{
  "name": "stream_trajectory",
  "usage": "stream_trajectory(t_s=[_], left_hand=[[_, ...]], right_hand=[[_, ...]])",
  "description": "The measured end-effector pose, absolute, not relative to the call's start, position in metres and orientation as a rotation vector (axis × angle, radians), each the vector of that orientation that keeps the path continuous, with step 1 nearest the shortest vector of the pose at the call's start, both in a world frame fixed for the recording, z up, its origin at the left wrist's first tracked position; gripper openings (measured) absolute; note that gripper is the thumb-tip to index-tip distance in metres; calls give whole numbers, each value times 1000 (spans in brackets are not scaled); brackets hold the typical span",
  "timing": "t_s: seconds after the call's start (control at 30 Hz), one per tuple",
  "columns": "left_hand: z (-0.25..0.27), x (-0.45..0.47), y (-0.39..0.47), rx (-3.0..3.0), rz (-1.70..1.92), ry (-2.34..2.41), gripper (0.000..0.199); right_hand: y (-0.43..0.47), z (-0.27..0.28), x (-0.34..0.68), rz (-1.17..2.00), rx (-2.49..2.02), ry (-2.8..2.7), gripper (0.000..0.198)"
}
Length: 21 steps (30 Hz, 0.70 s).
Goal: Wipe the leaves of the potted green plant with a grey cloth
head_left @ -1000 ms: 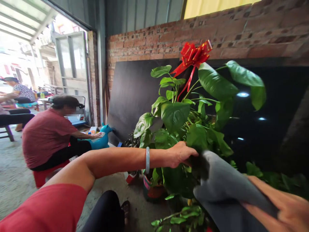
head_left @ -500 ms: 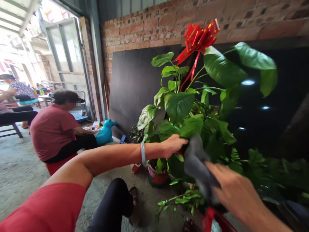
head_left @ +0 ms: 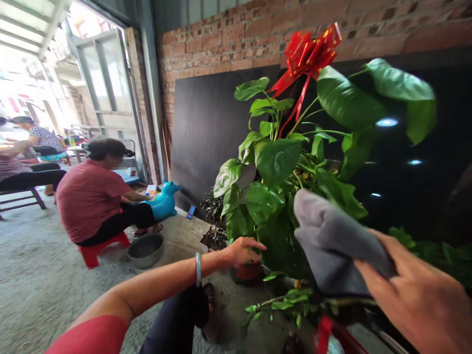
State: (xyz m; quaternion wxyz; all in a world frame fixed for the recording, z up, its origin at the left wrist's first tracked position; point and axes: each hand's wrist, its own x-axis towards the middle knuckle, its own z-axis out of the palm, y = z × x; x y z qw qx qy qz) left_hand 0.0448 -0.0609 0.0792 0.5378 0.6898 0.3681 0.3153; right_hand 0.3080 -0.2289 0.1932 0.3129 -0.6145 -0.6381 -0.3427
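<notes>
Change: the left hand [head_left: 241, 250] has dropped from among the leaves to the plant's [head_left: 276, 162] lower edge; the cloth [head_left: 332, 241] has risen onto the foliage.
Left hand: fingers loosely curled, apart, touching a low leaf [head_left: 258, 201].
Right hand [head_left: 416, 295]: fingers clamped on the cloth, pressing it against a leaf.
Plant: on the floor [head_left: 37, 275], by the black panel [head_left: 210, 128].
Meaning: wiping seems to be continuing on another leaf.

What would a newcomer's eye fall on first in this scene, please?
Probably the red bow atop the big leafy plant against the brick wall. Next, the grey cloth in the right hand, lower right, near the leaves, while the left hand reaches in low.
</notes>
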Motion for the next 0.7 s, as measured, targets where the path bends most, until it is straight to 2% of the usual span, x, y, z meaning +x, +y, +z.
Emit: stream_trajectory(t_s=[0.1,0.2,0.3,0.43,0.53,0.63,0.7], left_hand=[[59,60,-64,1711,736,876,57],[53,66,-59,1499,664,891,78],[48,55,-54,1298,646,786,94],[43,43,-58,1178,691,671,92],[43,47,-65,1121,686,659,93],[44,53,-68,1103,693,578,84],[42,51,-66,1098,717,516,74]], right_hand=[[-198,181,294,-870,-1710,-1572,39],[-181,139,273,-653,-1829,-1892,33],[-188,111,267,-425,-1805,-2144,50],[-199,145,273,-612,-1735,-1775,37],[-189,171,267,-795,-1631,-1482,40],[-176,143,251,-699,-1695,-1688,31],[-176,103,243,-487,-1682,-1997,45]])
